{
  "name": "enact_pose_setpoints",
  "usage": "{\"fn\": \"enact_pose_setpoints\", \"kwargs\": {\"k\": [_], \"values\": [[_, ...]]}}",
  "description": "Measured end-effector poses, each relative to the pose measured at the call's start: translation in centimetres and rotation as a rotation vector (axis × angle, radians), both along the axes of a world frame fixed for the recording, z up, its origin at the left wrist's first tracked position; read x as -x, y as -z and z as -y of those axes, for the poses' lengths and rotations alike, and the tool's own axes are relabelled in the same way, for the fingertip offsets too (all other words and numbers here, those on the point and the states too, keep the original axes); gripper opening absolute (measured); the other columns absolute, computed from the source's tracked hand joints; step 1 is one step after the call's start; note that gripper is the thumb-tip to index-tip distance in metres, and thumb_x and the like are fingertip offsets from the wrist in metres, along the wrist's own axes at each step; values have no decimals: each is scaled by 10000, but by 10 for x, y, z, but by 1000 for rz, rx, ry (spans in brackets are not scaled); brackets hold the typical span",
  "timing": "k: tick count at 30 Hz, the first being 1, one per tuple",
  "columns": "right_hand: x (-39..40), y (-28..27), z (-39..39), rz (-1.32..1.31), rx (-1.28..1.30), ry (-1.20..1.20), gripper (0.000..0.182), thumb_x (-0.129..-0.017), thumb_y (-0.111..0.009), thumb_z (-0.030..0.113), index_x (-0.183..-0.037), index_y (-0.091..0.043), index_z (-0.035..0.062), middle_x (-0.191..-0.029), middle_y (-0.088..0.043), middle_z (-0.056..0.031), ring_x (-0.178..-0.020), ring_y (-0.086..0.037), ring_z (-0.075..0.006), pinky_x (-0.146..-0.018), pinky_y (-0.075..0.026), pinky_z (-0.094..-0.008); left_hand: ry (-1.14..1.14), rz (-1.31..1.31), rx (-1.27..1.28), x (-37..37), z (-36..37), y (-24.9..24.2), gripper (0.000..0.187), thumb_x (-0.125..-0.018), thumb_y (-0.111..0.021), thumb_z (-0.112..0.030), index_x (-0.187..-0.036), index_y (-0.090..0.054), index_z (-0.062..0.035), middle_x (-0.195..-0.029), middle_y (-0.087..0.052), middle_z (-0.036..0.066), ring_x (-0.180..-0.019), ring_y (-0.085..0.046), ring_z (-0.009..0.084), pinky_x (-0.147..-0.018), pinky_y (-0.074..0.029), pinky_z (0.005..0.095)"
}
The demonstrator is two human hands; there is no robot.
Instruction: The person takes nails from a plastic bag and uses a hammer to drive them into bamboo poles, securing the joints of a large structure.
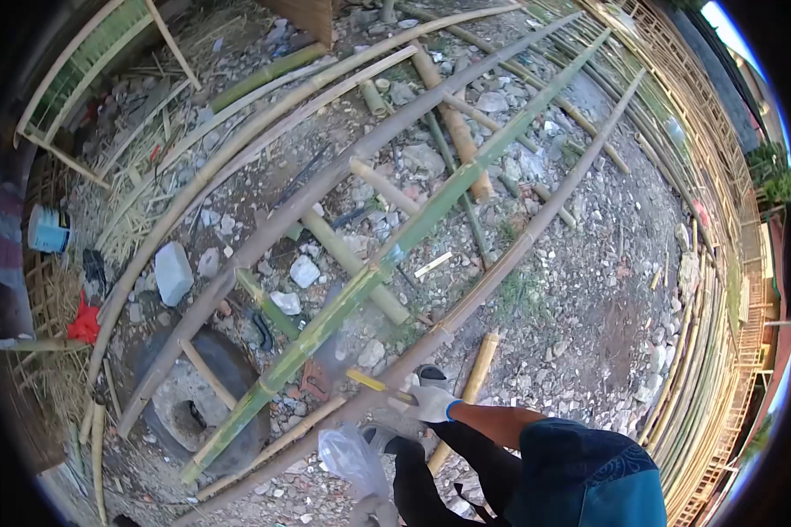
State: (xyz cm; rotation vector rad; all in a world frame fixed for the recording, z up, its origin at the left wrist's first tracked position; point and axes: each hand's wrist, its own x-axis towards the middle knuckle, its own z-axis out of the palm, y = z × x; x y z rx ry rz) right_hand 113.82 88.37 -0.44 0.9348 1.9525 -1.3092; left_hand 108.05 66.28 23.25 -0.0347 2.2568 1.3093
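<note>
My right hand [432, 402], in a pale glove with a blue cuff, is closed on a narrow yellow tool [366, 379]. It is over a long brown bamboo pole [448, 327], near my shoe [431, 376]. At the bottom edge a blurred grey shape [373, 511] looks like my gloved left hand; its fingers cannot be made out. It is just below a clear plastic bag [353, 457]. A green split bamboo pole [325, 327] and a grey-brown pole [303, 200] run diagonally, with short bamboo pieces [351, 263] lying across between the poles.
A tyre [253, 430] with a stone-like centre lies at lower left. White stones [174, 274] and rubble cover the ground. A blue-white bucket [49, 229], a red cloth [84, 319] and a bamboo seat [79, 66] are at left. Stacked poles [690, 369] line the right.
</note>
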Motion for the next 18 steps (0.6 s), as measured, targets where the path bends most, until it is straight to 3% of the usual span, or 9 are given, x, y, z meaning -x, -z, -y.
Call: {"fn": "enact_pose_setpoints", "kwargs": {"k": [2,4,7,8,9,10,11,14,18], "values": [[-104,-3,-2,91,-115,122,603,-864,-668,457,-1298,-682,39,-1113,-741,-289,-1099,-714,-446,-972,-554,-487,77,88,20,18,-39,-45,208,-993,-707,-192,-1033,-726,12,-841,-672,91,-767,-558,88,-693,-461,310],[-197,2,-19,455,-42,164,567,-842,-678,529,-1098,-785,35,-1040,-766,-263,-1011,-752,-408,-883,-575,-491,103,240,53,26,-83,-90,245,-1022,-669,-205,-1070,-723,29,-883,-692,108,-787,-566,105,-711,-474,326],[-343,-23,-52,627,1,472,576,-857,-693,551,-1053,-768,14,-857,-745,-154,-747,-720,-277,-685,-575,-445,240,-10,3,20,-156,-132,291,-1055,-622,-222,-1106,-706,52,-942,-711,121,-835,-590,160,-771,-500,358],[-377,-62,-60,581,90,850,535,-866,-693,555,-1081,-739,68,-792,-706,-87,-708,-695,-240,-615,-555,-474,279,97,17,22,-174,-142,309,-1062,-617,-218,-1152,-702,65,-972,-726,134,-908,-627,216,-869,-513,399],[-459,-15,-48,636,215,1309,440,-890,-691,494,-1111,-707,115,-768,-668,-43,-702,-684,-200,-556,-540,-473,336,73,18,19,-194,-154,325,-1062,-621,-222,-1204,-700,59,-1023,-738,151,-933,-636,211,-885,-513,395],[-486,-55,-58,630,161,1421,413,-903,-691,481,-1089,-703,113,-756,-659,-41,-679,-670,-200,-545,-533,-462,393,46,15,15,-218,-166,347,-1062,-624,-226,-1255,-699,52,-1074,-750,168,-959,-645,205,-902,-513,391],[-511,-95,-64,603,86,1510,388,-916,-690,468,-1067,-699,110,-744,-649,-39,-656,-656,-200,-533,-526,-452,450,20,14,12,-238,-173,376,-1061,-628,-230,-1307,-697,46,-1125,-763,184,-984,-654,200,-918,-513,386],[-571,-159,-64,378,16,1926,327,-955,-689,429,-1000,-687,104,-710,-620,-33,-587,-613,-200,-498,-504,-420,655,-113,-141,5,-287,-156,361,-1075,-637,-289,-914,-637,34,-762,-572,12,-742,-487,93,-663,-422,312],[-600,-191,-47,-331,17,2428,296,-1006,-688,376,-911,-672,96,-664,-582,-25,-494,-556,-200,-452,-475,-378,834,-109,-216,-25,-387,-174,351,-1067,-647,-276,-897,-655,31,-759,-571,2,-739,-468,86,-651,-419,312]]}}
